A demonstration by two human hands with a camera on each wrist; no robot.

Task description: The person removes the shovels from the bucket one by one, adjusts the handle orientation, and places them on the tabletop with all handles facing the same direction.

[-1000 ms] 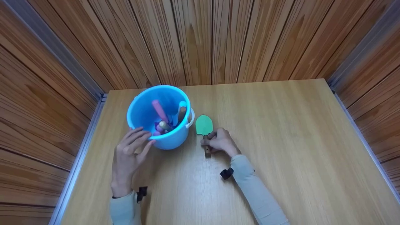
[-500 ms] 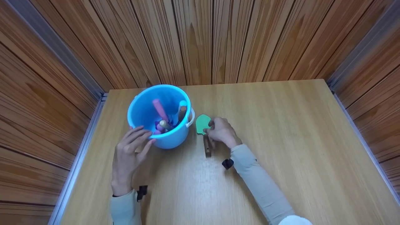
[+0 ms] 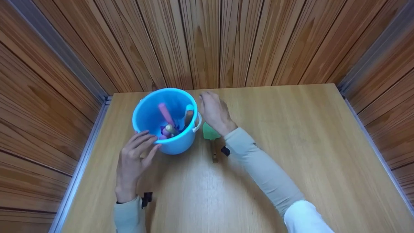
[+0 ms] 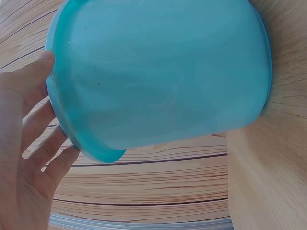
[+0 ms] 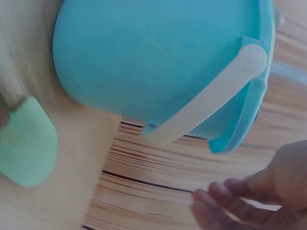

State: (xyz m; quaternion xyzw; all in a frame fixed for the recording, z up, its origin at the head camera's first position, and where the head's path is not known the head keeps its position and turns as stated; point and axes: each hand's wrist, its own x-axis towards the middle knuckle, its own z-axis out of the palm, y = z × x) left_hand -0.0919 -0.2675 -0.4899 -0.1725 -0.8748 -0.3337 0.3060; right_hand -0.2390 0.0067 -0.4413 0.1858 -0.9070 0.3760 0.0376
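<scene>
A blue bucket [image 3: 176, 145] with a white handle [image 3: 198, 123] stands at the left of the table. My left hand [image 3: 134, 161] holds its near rim, thumb outside and fingers over the edge; the left wrist view shows these fingers [image 4: 48, 143] at the rim. My right hand [image 3: 215, 110] is raised beside the bucket's right side. In the right wrist view its fingers [image 5: 225, 196] are loosely bent and hold nothing. Below it lies a toy shovel with a green blade [image 3: 210, 132] and a brown handle [image 3: 213, 153], partly covered by the right hand and wrist.
Inside the bucket are a pink stick-like handle [image 3: 165, 113], a brown handle [image 3: 188, 117], a pale handle [image 3: 169, 129] and purple pieces. Wood-panelled walls [image 3: 207, 42] enclose the table [image 3: 291, 136] at the back and sides, with metal edging at the corners.
My right hand has let go of the shovel's handle and moved up and away to the bucket's far right side. The shovel stays where it lay. My left hand and the bucket have hardly moved.
</scene>
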